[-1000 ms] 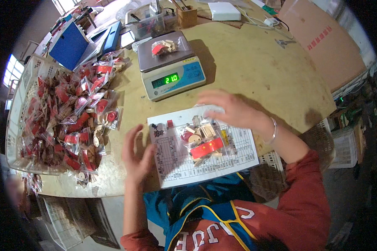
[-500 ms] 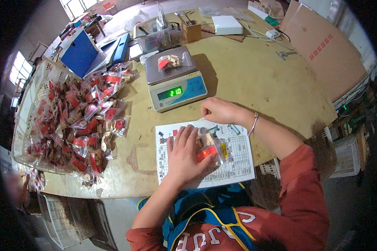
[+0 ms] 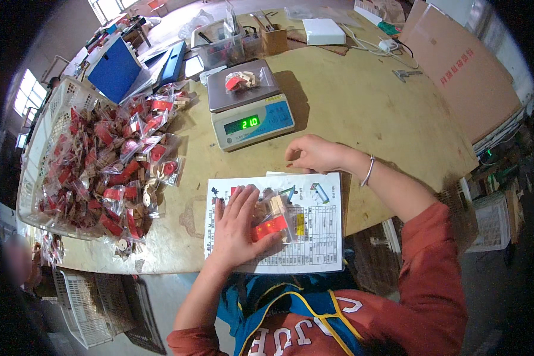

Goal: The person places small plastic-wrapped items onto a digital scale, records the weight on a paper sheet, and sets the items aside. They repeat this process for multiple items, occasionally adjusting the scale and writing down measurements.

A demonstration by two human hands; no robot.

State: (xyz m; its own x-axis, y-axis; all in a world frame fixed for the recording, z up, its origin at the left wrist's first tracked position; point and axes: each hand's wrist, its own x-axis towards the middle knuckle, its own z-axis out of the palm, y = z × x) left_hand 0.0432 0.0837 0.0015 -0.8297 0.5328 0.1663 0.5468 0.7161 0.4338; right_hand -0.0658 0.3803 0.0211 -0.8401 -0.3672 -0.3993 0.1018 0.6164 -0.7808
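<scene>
Now left hand (image 3: 237,228) fingers spread flat on one packet (image 3: 274,221); right hand (image 3: 314,154) curled, empty.

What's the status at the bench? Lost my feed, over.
Left hand flat on clear packet of red and wooden parts, on printed sheet. Right hand at sheet's top edge, empty. Scale behind, loaded.

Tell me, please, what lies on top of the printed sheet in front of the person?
On the printed sheet lies a clear bag with red and pale wooden pieces. The left hand presses flat on it. What the palm covers is hidden. The right hand rests at the sheet's far edge.
</scene>
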